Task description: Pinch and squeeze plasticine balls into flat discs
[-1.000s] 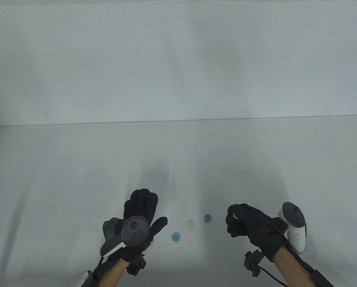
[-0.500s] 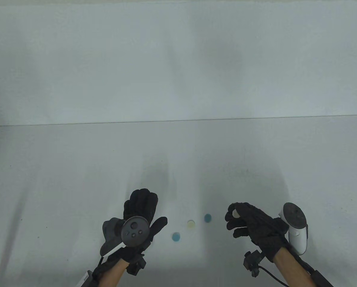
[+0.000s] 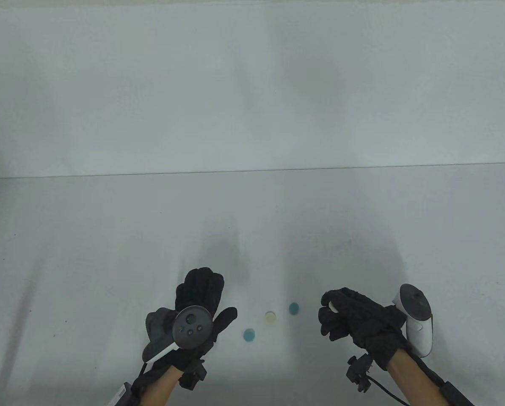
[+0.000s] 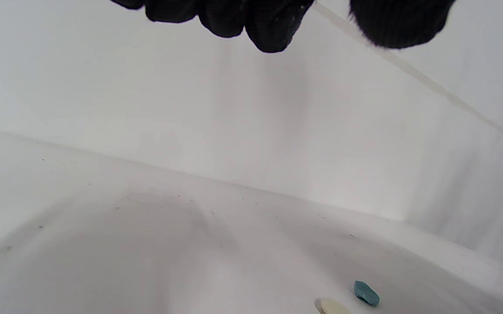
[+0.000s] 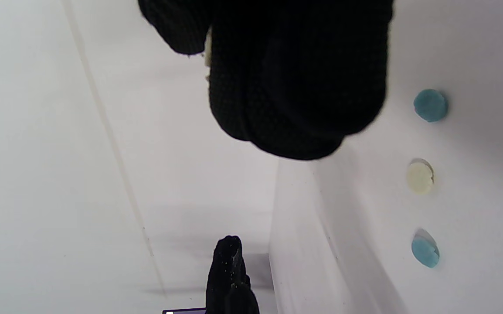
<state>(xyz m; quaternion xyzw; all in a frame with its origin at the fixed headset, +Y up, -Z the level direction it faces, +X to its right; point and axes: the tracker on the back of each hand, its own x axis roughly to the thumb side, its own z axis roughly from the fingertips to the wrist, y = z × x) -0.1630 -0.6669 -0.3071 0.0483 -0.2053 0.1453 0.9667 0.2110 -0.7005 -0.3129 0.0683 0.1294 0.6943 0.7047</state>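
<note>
White piece (image 3: 332,307) mostly hidden in right hand (image 3: 354,321) grip.

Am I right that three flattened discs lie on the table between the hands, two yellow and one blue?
Not quite: it is two blue discs and one pale yellow disc. They do lie on the table between the hands. The table view shows this; the right wrist view confirms it.

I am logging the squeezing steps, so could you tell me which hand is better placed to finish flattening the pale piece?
The right hand, probably: it already pinches the pale plasticine piece between its fingertips, while the left hand hovers open, holding nothing.
</note>
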